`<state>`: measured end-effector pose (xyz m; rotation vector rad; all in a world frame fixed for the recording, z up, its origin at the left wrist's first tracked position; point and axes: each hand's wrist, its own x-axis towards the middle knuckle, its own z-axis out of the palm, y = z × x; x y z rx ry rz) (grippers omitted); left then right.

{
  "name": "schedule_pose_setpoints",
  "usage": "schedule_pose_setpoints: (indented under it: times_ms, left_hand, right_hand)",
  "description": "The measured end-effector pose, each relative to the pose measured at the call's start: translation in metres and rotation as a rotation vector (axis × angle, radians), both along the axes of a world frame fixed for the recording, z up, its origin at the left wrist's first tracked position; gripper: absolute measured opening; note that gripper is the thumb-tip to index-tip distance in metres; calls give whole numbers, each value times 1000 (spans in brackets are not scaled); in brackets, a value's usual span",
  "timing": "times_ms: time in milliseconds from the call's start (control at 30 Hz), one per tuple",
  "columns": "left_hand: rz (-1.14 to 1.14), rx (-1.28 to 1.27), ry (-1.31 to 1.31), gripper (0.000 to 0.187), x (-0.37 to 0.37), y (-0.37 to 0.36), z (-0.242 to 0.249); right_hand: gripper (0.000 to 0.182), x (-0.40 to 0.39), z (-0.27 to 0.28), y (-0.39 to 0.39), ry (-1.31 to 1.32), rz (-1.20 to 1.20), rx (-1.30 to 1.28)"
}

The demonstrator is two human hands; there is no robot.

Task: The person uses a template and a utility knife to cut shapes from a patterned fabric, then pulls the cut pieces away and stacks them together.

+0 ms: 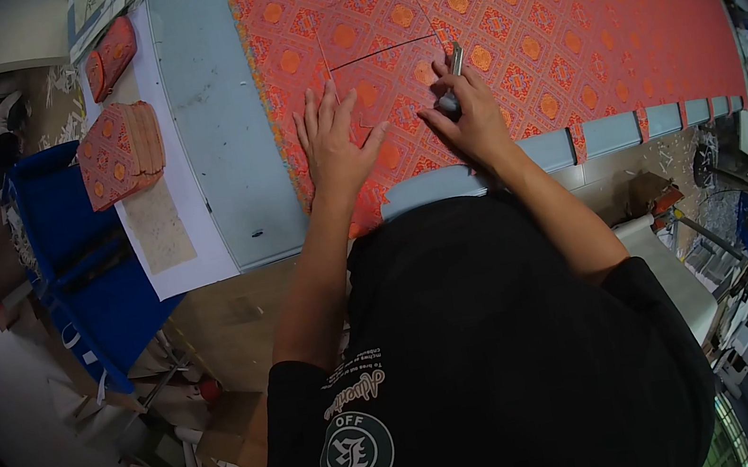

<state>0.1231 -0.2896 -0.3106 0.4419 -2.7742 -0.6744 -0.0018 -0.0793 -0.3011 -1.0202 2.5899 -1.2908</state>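
Note:
A red brocade fabric (538, 38) with orange and gold medallions is spread over the table. My left hand (335, 143) lies on it near its left edge, palm down with fingers spread. In my right hand (476, 119) is a utility knife (456, 57), its grey body standing up between thumb and fingers. The knife's lower end is partly hidden by the hand. Between and above my hands, thin lines outline a panel (391, 83) in the fabric, with a dark gap along its top edge.
On the left, a stack of matching brocade pieces (119, 155) rests on white paper (191, 259), beside a brocade pouch (112, 58). The grey-blue tabletop (220, 121) shows there. A blue bin (69, 238) stands off the table's left side. Brocade strips (578, 144) hang over the front edge.

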Motion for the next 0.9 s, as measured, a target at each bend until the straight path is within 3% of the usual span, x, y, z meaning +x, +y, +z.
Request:
schedule_pose_setpoints:
  times_ms: [200,267,400,600,667,900]
  left_hand:
    - [-1,-3,-7,69,0,0,0]
    - [-2,-10,-14,69,0,0,0]
    - [3,-3,-20,69,0,0,-1]
    - [5,-1,-23,68,-1,0,0]
    - [7,-2,-33,68,-1,0,0]
    - [5,-3,-38,70,0,0,0]
  right_hand:
    - [48,0,-3,0,70,11,-8]
    - [42,2,-2,1,-98,-26,3]
    - [43,1,-1,1,-102,-18,-1]
    - [43,1,-3,0,-82,-25,9]
    - [45,0,-2,0,52,0,-5]
    - [45,0,1,0,20,4,0]
